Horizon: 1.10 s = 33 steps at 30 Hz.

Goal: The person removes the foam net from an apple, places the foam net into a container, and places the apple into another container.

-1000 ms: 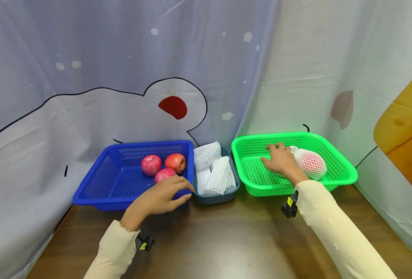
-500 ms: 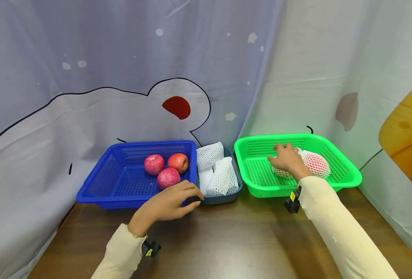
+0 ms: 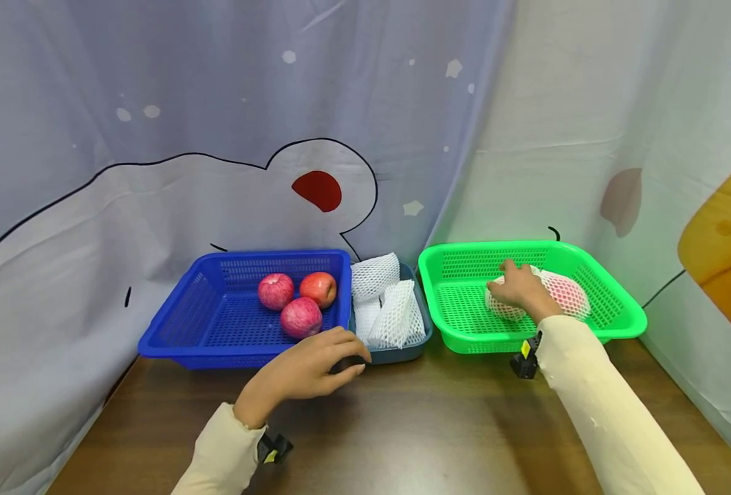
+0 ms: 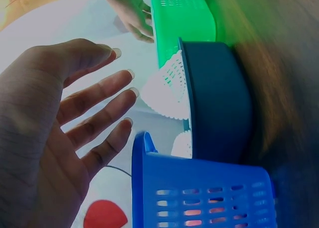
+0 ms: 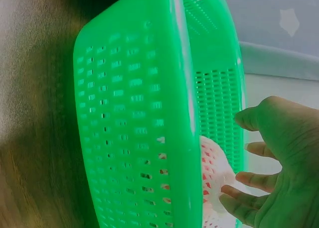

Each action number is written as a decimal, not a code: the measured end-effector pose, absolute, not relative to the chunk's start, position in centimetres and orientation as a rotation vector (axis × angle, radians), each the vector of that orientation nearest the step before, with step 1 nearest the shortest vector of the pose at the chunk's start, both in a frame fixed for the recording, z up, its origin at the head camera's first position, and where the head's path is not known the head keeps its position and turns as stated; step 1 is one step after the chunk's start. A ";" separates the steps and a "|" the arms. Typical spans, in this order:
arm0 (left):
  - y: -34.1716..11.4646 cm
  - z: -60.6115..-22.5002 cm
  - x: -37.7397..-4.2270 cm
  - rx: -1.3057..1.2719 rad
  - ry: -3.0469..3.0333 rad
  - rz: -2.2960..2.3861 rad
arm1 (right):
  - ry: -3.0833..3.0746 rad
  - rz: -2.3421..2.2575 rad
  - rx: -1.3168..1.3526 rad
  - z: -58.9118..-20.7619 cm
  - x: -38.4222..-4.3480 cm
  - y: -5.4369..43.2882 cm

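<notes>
My left hand [image 3: 308,366] hangs in front of the near right corner of the blue basket [image 3: 229,353], fingers loosely bent and holding nothing. In the left wrist view its fingers [image 4: 99,91] are spread apart. My right hand [image 3: 521,287] is over the green basket [image 3: 464,342], also with nothing in its grasp. Below and beside it lie two fruits in white foam nets: a left wrapped fruit [image 3: 501,309] partly covered by the hand, and a right wrapped apple [image 3: 566,295] showing red through the mesh. In the right wrist view the fingers are apart above a netted fruit [image 5: 212,173].
Three bare apples, among them a near apple [image 3: 301,317], sit at the right side of the blue basket. Between the baskets stands a small dark blue bin [image 3: 396,355] with several white foam nets [image 3: 393,313]. A curtain [image 3: 216,82] hangs behind the brown table [image 3: 402,440].
My right hand has shifted right over the green basket, uncovering more of the left wrapped fruit. My left hand has moved right and nearer, off the near apple. The head view has turned slightly.
</notes>
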<state>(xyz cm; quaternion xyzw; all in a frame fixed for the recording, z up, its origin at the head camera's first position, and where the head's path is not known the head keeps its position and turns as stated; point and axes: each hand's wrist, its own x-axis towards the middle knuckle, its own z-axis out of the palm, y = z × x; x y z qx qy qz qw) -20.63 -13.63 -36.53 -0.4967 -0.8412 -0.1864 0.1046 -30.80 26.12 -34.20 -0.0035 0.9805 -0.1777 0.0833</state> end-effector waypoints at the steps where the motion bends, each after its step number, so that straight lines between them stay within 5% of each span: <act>1: -13.6 -36.5 -20.5 -1.461 -2.481 -0.549 | 2.922 -0.529 -0.012 -34.2 -30.8 26.1; 33: -11.9 -38.1 -18.9 -1.500 -2.590 -0.607 | 2.892 -0.363 -0.018 -34.1 -31.4 27.2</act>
